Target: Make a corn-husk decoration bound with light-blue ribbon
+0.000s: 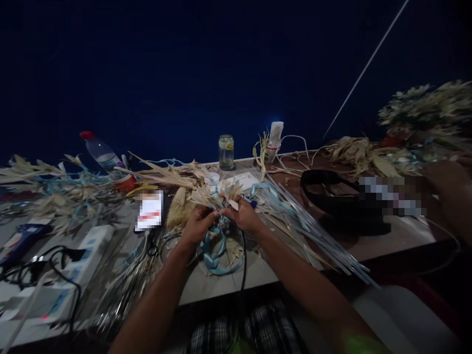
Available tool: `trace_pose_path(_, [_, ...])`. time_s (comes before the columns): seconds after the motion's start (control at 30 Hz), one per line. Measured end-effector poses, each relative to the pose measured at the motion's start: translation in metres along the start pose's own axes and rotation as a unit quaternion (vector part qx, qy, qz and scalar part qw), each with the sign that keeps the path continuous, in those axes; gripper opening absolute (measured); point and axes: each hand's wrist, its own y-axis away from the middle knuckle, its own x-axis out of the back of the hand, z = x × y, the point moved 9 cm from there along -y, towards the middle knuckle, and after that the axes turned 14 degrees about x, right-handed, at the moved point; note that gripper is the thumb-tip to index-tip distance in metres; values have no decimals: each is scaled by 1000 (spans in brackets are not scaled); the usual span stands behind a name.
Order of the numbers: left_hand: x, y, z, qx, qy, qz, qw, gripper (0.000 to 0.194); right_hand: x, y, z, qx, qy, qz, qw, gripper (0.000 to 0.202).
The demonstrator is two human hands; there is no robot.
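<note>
My left hand (201, 222) and my right hand (244, 214) meet above the middle of the table, fingers pinched close together. Between them is a stem wrapped in light blue ribbon (222, 221), with pale dried husk petals (202, 195) fanning out at its top. Loose blue ribbon (214, 265) hangs in a loop beneath the hands onto the table. A pale chip-like piece (233, 204) shows at my right fingers; whether it is gripped there is unclear. Fingertips partly hide the stem. A black cable (244, 260) runs down beside my right wrist.
Glue sticks (313, 231) lie to the right, near a black headband-like object (324, 196). On the left are a lit phone (150, 212), a power strip (79, 275), metal wires (125, 290) and a bottle (101, 150). A glass jar (226, 153) stands behind. Another person's arm (448, 196) reaches in at right.
</note>
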Motion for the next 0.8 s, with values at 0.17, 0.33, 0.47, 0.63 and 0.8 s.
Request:
trace_pose_path(0.17, [-7,-1,-5,16,52,-35,998,21,9,2,-2,55,16,52,997,20])
trace_pose_path(0.33, [-5,-1,-2,7,111,-29,993,26,14,3,11,32,-71,106,991,22])
trace_pose_path(0.47, [-4,2,5,-16,142,-16,990,18,12,5,18,-10,-148,140,979,24])
trace_pose_path(0.63, [-1,2,-2,8,168,-4,986,25,12,5,15,8,-168,153,974,20])
trace_pose_path(0.8, [2,-5,-10,36,162,11,986,22,13,2,15,28,-197,144,969,16])
